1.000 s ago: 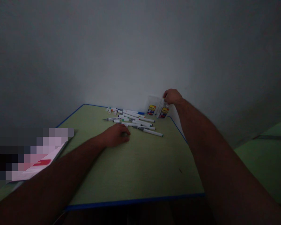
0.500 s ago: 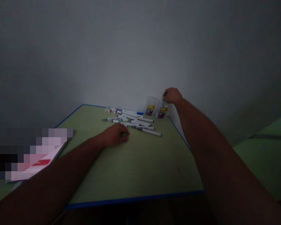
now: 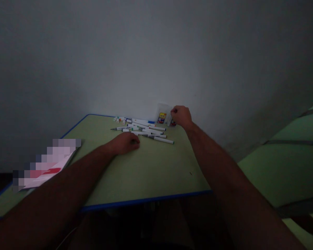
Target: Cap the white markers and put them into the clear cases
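Note:
My left hand (image 3: 125, 143) rests on the green tabletop just in front of the loose white markers (image 3: 163, 140). Its fingers are loosely curled, with a gap between thumb and forefinger and nothing visible in them. At the back right, my right hand (image 3: 182, 115) is at a clear plastic case (image 3: 173, 121) with a colourful label, partly covering it. Thumb and forefinger are pinched near the case's top; what they hold is too dark to make out. A second clear case (image 3: 162, 117) with a yellow label stands upright to the left, against the wall.
Several short white caps or pieces (image 3: 117, 119) lie at the table's back edge. A pink and white booklet or packet (image 3: 50, 171), partly blurred out, is on the left. The blue-edged table (image 3: 156, 173) meets a grey wall (image 3: 156, 55). Green chair-like surfaces (image 3: 289, 166) are at right.
My right hand has come down from above the right case to in front of its upper part. The left hand stays by the markers. The whole view has shifted slightly.

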`<state>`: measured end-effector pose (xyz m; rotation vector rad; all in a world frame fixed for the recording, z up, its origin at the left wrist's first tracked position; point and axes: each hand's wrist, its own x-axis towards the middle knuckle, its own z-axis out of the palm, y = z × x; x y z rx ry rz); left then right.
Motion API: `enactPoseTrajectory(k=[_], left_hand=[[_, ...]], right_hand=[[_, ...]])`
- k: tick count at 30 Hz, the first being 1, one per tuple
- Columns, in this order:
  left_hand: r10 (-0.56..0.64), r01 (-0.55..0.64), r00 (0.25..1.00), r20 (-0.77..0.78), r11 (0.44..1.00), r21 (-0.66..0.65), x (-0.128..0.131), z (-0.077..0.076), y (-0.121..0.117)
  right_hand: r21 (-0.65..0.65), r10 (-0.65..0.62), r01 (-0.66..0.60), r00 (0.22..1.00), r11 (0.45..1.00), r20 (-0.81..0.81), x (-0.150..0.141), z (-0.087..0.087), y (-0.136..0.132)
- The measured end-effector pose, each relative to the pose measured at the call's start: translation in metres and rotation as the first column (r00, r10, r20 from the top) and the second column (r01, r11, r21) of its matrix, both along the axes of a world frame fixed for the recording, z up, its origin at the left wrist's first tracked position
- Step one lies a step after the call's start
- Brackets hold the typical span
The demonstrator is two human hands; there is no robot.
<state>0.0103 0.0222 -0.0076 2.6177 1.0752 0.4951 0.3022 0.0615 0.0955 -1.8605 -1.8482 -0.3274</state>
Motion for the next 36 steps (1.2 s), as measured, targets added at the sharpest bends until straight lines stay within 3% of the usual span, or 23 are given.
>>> enactPoseTrajectory(k=[5,9,11,14,17,21,29,36], left_hand=[[0.063,-0.062,0.998,0.011,0.997,-0.041,-0.003,0.005,-0.002],[0.223,-0.219,0.972,0.076,0.974,-0.058,-0.013,0.013,0.002],[0.35,-0.345,0.929,0.119,0.937,-0.06,-0.021,0.017,0.005],[0.55,-0.556,0.81,0.202,0.831,-0.034,-0.032,0.022,0.01],[0.66,-0.662,0.702,0.267,0.743,-0.097,-0.04,0.024,0.014],[0.71,-0.703,0.645,0.283,0.696,-0.146,-0.045,0.022,0.018],[0.726,-0.699,0.637,0.258,0.686,-0.205,-0.045,0.014,0.021],[0.712,-0.703,0.683,0.162,0.701,-0.118,-0.044,0.007,0.022]], right_hand=[[-0.04,0.014,-0.02,0.988,0.999,-0.153,-0.006,-0.029,-0.022],[-0.048,0.034,-0.056,0.927,0.997,-0.372,-0.015,-0.05,-0.032],[-0.02,0.052,-0.07,0.878,0.997,-0.476,-0.018,-0.06,-0.036],[0.034,0.093,-0.09,0.829,0.995,-0.552,-0.018,-0.073,-0.039],[0.057,0.098,-0.08,0.825,0.995,-0.557,-0.012,-0.081,-0.04],[0.076,0.122,-0.096,0.857,0.992,-0.502,-0.001,-0.084,-0.039],[0.044,0.135,-0.127,0.949,0.991,-0.287,0.002,-0.086,-0.034],[0.01,0.122,-0.123,0.969,0.992,-0.216,-0.003,-0.082,-0.038]])
